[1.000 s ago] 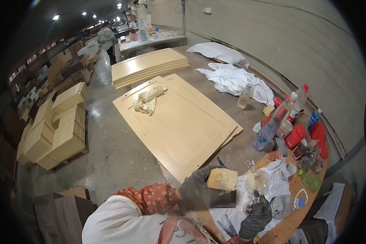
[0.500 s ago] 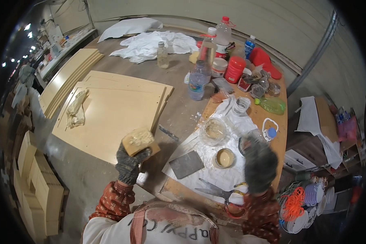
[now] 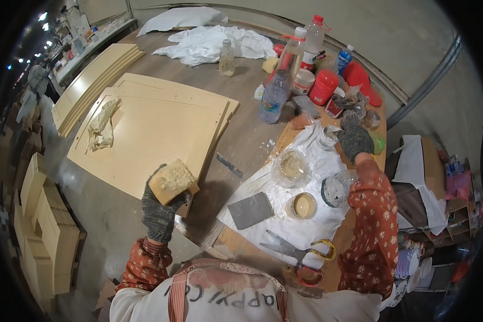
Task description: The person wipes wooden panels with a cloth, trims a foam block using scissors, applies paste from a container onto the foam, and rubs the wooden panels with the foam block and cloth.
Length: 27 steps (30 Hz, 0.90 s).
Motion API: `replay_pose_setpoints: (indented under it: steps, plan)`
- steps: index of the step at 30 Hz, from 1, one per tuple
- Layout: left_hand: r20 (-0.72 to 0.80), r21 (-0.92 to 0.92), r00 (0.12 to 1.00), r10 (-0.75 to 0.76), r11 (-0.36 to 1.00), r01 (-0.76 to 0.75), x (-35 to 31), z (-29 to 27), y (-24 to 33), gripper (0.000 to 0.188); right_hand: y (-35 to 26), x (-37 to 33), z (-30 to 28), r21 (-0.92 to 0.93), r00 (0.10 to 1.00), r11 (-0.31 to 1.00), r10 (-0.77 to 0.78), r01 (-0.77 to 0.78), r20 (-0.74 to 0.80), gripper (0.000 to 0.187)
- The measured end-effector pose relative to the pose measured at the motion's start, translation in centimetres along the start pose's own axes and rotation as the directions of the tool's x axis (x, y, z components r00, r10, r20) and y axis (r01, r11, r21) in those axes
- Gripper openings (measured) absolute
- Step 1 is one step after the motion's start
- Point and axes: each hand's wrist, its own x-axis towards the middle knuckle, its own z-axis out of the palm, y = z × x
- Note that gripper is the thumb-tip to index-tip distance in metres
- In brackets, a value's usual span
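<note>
My left hand (image 3: 160, 212), in a dark knit glove, holds up a tan block (image 3: 172, 181) smeared with pale putty, over the near corner of a cream wooden panel (image 3: 150, 126). My right hand (image 3: 354, 140), also gloved, reaches across a low table to a clutter of small jars (image 3: 354, 114) at its far side; whether it grips one cannot be told. Between my arms, on a white cloth (image 3: 290, 214), sit a clear bowl (image 3: 291, 166), a small cup of tan paste (image 3: 302, 205), a round tin (image 3: 335, 191) and a grey sanding pad (image 3: 250, 210).
Scissors (image 3: 298, 253) lie at the table's near edge. Plastic bottles (image 3: 276, 96) and red containers (image 3: 325, 87) crowd the far side. A crumpled rag (image 3: 102, 124) lies on the panel; more panels (image 3: 94, 75) and white sheets (image 3: 209, 45) lie beyond. Stacked boxes (image 3: 43, 225) stand left.
My view has swung toward the table. My right hand moved from near the tin out to the far jars. My left hand keeps the block raised.
</note>
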Motion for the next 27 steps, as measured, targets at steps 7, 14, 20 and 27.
replay_pose_setpoints:
  steps: [7,14,20,27]
  plan:
    - [-0.169,0.072,0.985,-0.014,0.997,0.027,-0.4,-3.8,-2.6,0.069,-1.0,-0.2,-7.6,-0.042,0.995,0.995,-0.093,0.094,0.028,0.037]
    - [-0.205,0.151,0.979,-0.021,0.987,0.053,-0.6,-3.6,-2.7,0.070,-3.0,-10.6,-7.9,-0.187,0.992,0.974,-0.122,0.127,0.042,0.045]
    - [-0.098,0.069,0.995,-0.014,0.997,0.021,-0.4,-0.9,-0.3,0.073,-1.3,-12.8,-7.0,-0.332,0.998,0.943,-0.041,0.024,-0.044,0.029]
    - [-0.130,0.137,0.990,0.050,0.990,-0.032,-0.2,-2.6,-1.9,0.070,-3.9,-13.4,-12.1,-0.012,0.939,0.970,-0.237,0.241,-0.249,0.020]
